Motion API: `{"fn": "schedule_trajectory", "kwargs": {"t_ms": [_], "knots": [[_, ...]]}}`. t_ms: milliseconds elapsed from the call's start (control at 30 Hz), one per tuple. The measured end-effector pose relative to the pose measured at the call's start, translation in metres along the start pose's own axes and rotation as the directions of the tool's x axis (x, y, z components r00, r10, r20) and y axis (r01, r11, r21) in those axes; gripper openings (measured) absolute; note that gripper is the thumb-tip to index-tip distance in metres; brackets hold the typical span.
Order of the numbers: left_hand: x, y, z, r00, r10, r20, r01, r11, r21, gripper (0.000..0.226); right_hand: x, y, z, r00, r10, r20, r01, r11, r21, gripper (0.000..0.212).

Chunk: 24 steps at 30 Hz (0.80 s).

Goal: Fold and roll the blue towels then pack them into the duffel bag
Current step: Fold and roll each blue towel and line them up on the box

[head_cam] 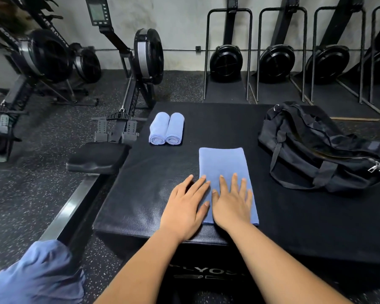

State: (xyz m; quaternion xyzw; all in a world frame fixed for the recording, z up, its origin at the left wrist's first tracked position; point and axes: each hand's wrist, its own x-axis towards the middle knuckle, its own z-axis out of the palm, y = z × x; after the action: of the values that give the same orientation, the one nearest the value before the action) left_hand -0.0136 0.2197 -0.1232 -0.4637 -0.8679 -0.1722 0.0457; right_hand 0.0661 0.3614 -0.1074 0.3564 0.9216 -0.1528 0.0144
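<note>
Both hands [208, 205] flat, fingers straight, pressing folded blue towel [224, 163], textured black box [154, 172]

Flat folded blue towel [226, 165] and two rolled blue towels [166, 128]: soft, matt cloth with a fine nap. Black duffel bag [305, 145]: matt woven fabric, crumpled, with a shiny metal zip pull [375, 166]. Black padded box top [294, 216]: grained, leather-like cover with a slight sheen. Speckled dark floor [31, 194]: rough, matt, rubbery. Rowing-machine rail [75, 200]: smooth, reflective metal.
</note>
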Motion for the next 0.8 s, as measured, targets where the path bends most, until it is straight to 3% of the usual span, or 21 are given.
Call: {"fn": "schedule_trajectory", "kwargs": {"t_ms": [133, 367, 500, 567, 667, 800], "knots": [[0.002, 0.001, -0.002, 0.992, -0.012, 0.128, -0.001, 0.995, 0.102, 0.058, -0.009, 0.04, -0.005, 0.973, -0.231, -0.015, 0.224, 0.955, -0.195, 0.07], [-0.005, 0.003, -0.005, 0.973, 0.01, 0.229, -0.044, 0.989, 0.144, 0.068, -0.021, 0.081, -0.01, 0.938, -0.346, 0.011, 0.34, 0.916, -0.211, 0.077], [-0.019, 0.001, -0.004, 0.993, 0.093, 0.073, -0.099, 0.992, 0.08, 0.058, -0.038, 0.101, -0.015, 0.913, -0.408, 0.027, 0.402, 0.885, -0.235, 0.075], [-0.025, -0.003, -0.001, 0.992, 0.121, -0.037, -0.123, 0.991, -0.055, 0.046, -0.043, 0.112, -0.017, 0.89, -0.457, 0.014, 0.447, 0.865, -0.229, 0.074], [-0.035, -0.01, 0.003, 0.989, 0.086, -0.124, -0.117, 0.958, -0.263, 0.026, -0.046, 0.128, -0.015, 0.855, -0.514, -0.074, 0.508, 0.857, -0.087, 0.068], [-0.041, -0.008, -0.002, 0.987, 0.011, -0.162, -0.071, 0.924, -0.376, 0.013, -0.048, 0.139, -0.016, 0.874, -0.396, -0.283, 0.477, 0.813, 0.335, 0.047]]}}
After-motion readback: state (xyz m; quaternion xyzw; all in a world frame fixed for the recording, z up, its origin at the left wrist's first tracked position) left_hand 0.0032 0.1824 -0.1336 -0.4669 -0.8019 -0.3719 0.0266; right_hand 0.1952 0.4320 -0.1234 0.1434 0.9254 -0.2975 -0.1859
